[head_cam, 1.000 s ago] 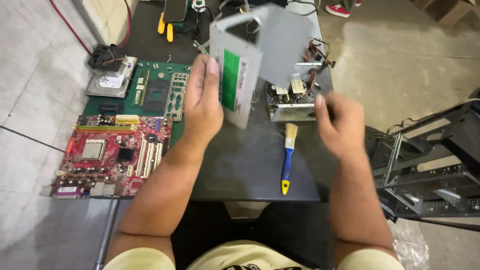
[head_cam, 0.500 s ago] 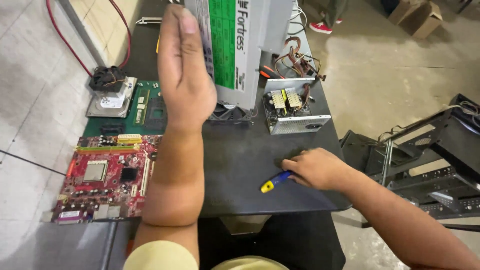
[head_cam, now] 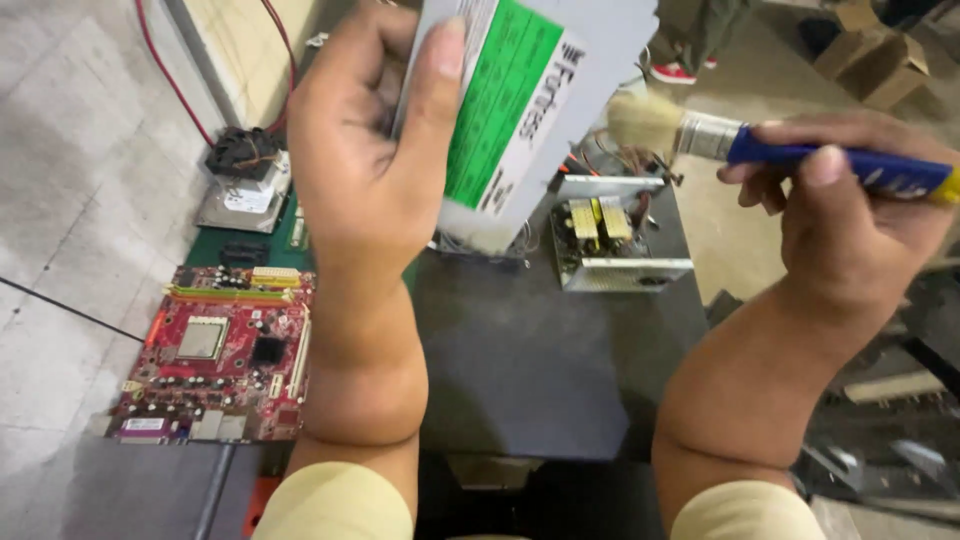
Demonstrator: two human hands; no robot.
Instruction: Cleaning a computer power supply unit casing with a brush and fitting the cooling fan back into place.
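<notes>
Two hands [head_cam: 370,180], dark table [head_cam: 530,360], tiled floor [head_cam: 70,200]

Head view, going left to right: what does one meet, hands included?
Red motherboard → left hand gripping the grey cover with a green label → opened power supply unit on the dark table → brush bristles → right hand holding the blue brush handle.

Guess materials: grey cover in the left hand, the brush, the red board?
Grey cover in the left hand: looks like thin sheet metal, matte grey, with a glossy green sticker. Brush in the right hand: pale bristles, natural or synthetic unclear; shiny metal ferrule; glossy blue handle, painted wood or plastic. Red board: laminate circuit board with red coating and metal and plastic parts on it.
</notes>
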